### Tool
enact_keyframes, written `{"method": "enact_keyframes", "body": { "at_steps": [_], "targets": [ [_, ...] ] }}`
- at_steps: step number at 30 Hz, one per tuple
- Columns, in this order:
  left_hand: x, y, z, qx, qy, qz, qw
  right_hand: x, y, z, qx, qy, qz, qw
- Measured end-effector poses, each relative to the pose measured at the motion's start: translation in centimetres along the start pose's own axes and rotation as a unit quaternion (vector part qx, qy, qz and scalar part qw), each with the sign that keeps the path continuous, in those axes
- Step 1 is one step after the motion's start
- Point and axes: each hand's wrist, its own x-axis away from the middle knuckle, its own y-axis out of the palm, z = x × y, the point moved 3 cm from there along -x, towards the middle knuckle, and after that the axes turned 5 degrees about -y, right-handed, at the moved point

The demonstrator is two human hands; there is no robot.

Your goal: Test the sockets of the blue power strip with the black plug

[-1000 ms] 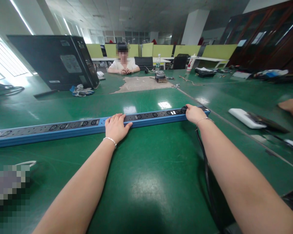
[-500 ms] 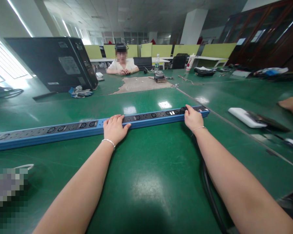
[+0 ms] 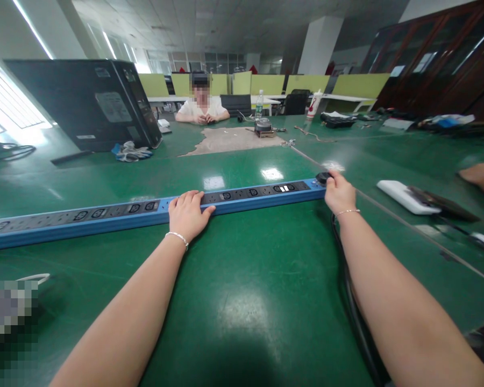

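Note:
A long blue power strip [image 3: 250, 207] with black sockets lies across the green table, its left end past the picture's edge. My left hand [image 3: 189, 212] lies over its middle, fingers curled across the top and thumb along the near side, gripping it. At the strip's right end, my right hand [image 3: 340, 192] is closed on a black plug [image 3: 322, 177]. The plug is over the blue end section; whether it touches the strip I cannot tell. From under that hand a thick black cable [image 3: 349, 290] runs down toward me, partly hidden by my forearm.
A black computer case [image 3: 80, 105] stands at the back left, with gloves [image 3: 131, 152] beside it. Across the table sits a person [image 3: 201, 107]. Another person's hand [image 3: 482, 176] is at the right, near a white box-shaped device [image 3: 405, 196]. A blurred-out object [image 3: 8, 309] lies front left.
My right hand has moved right with the plug, from the row of sockets to the strip's end. My left hand has stayed on the strip. The other person's hand at right has shifted slightly.

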Motion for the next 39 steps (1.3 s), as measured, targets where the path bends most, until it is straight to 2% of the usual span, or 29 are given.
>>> {"method": "enact_keyframes", "body": {
  "at_steps": [9, 18, 22, 26, 28, 33, 39],
  "targets": [
    [0.0, -0.2, 0.2, -0.001, -0.007, -0.008, 1.0, 0.0, 0.5, -1.1, 0.101, -0.04, -0.089, 0.99],
    [0.0, -0.2, 0.1, 0.006, -0.01, -0.014, 1.0, 0.7, 0.4, -1.9, 0.153, -0.016, -0.115, 0.981],
    [0.0, -0.2, 0.2, 0.008, -0.008, -0.015, 1.0, 0.8, 0.6, -1.6, 0.124, -0.017, -0.089, 0.988],
    [0.0, -0.4, 0.3, 0.004, -0.013, -0.017, 1.0, 0.5, -0.2, -1.9, 0.046, -0.017, 0.034, 0.998],
    [-0.1, -0.4, 0.3, 0.001, -0.014, -0.019, 1.0, 0.5, -0.4, -2.3, 0.006, -0.024, 0.07, 0.997],
    [-0.1, -0.4, 0.3, -0.005, -0.014, -0.014, 1.0, 0.7, 0.5, -3.1, -0.005, -0.049, -0.011, 0.999],
    [-0.1, -0.4, 0.3, -0.004, -0.012, -0.016, 1.0, 0.8, 0.8, -3.4, 0.049, -0.049, -0.049, 0.996]
  ]
}}
